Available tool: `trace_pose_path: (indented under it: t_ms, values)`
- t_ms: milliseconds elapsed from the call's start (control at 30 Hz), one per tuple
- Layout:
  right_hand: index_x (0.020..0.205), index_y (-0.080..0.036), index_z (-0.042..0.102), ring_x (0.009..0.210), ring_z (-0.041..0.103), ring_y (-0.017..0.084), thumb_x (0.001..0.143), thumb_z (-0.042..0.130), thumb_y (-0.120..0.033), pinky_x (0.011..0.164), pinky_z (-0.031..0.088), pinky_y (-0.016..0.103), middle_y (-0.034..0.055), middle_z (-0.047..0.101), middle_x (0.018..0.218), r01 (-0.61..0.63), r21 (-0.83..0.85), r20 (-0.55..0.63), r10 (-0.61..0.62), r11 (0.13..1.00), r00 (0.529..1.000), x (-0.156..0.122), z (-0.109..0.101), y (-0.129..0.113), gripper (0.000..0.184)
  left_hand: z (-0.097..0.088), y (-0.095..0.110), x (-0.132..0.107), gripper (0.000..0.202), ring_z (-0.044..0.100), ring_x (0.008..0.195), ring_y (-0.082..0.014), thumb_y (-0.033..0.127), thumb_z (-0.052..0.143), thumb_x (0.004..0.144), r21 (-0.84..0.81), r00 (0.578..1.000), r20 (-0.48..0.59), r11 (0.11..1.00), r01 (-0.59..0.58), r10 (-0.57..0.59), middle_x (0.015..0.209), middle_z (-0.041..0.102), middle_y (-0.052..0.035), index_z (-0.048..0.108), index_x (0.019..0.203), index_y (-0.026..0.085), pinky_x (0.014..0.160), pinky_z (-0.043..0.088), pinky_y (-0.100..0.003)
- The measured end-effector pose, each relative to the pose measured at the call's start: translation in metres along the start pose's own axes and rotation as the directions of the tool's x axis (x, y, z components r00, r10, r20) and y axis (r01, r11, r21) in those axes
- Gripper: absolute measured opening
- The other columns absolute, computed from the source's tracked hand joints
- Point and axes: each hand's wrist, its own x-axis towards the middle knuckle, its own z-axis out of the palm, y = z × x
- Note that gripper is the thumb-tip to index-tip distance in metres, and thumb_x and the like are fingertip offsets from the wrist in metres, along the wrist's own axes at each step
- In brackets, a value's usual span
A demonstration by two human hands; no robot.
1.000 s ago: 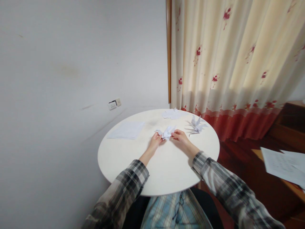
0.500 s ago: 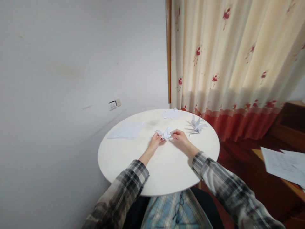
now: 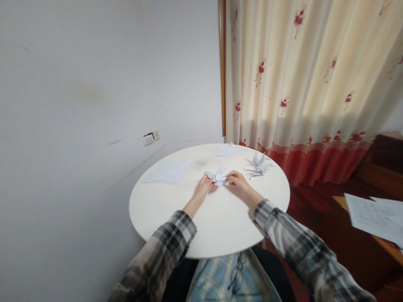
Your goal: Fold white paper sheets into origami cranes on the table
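A small white folded paper figure (image 3: 217,175) is held just above the round white table (image 3: 176,218), near its middle. My left hand (image 3: 204,185) pinches the figure's left side with closed fingers. My right hand (image 3: 236,180) pinches its right side in the same way. A finished white paper crane (image 3: 260,164) stands on the table to the right of my hands. Both forearms in plaid sleeves rest across the tabletop.
A stack of white sheets (image 3: 167,171) lies on the table at the left. More white paper (image 3: 227,150) sits at the far edge. A flowered curtain (image 3: 308,84) hangs behind, a grey wall stands left, and papers (image 3: 371,218) lie on a wooden surface at the right.
The paper figure has been pressed a little narrower between my fingers and sits slightly lower. My hands have barely shifted.
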Motion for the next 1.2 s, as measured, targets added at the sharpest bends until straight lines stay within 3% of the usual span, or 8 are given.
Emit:
trace_pose_path:
  t_ms: [367, 900, 1200]
  values:
    - [0.066, -0.016, 0.06, 0.065, 0.054, 0.011, 0.058, 0.058, -0.022, 0.063, 0.038, 0.024, 0.0005, 0.061, 0.067, -0.093, -0.005, 0.047, 0.093, 0.996, 0.995, -0.008, 0.002, -0.0096, 0.011, -0.0003, 0.0026, -0.0009, 0.031, 0.056, 0.077, -0.012, 0.033, 0.07, 0.059, -0.034, 1.0, 0.029, 0.999, 0.012, -0.011, 0.081, 0.058, -0.0011, 0.052, 0.076, 0.016, 0.074, 0.043, -0.024]
    - [0.065, -0.014, 0.058, 0.062, 0.051, 0.009, 0.058, 0.058, -0.02, 0.063, 0.038, 0.022, 0.0009, 0.059, 0.066, -0.05, 0.071, 0.07, 0.045, 0.996, 0.997, -0.0023, 0.0036, -0.0033, 0.009, -0.0014, 0.0015, 0.0, 0.026, 0.059, 0.08, -0.0138, 0.029, 0.068, 0.063, -0.076, 0.998, 0.057, 0.997, -0.014, 0.019, 0.084, 0.062, -0.0024, 0.054, 0.08, 0.016, 0.083, 0.043, -0.029]
    - [0.066, -0.014, 0.059, 0.06, 0.052, 0.008, 0.055, 0.065, -0.02, 0.062, 0.04, 0.022, -0.0006, 0.06, 0.065, -0.048, 0.118, 0.082, 0.038, 0.992, 0.996, -0.0005, 0.0029, -0.0015, 0.014, 0.0001, 0.003, -0.0019, 0.027, 0.058, 0.074, -0.012, 0.032, 0.067, 0.062, -0.017, 0.999, 0.018, 0.999, -0.043, 0.043, 0.077, 0.059, 0.0002, 0.049, 0.075, 0.016, 0.076, 0.045, -0.027]
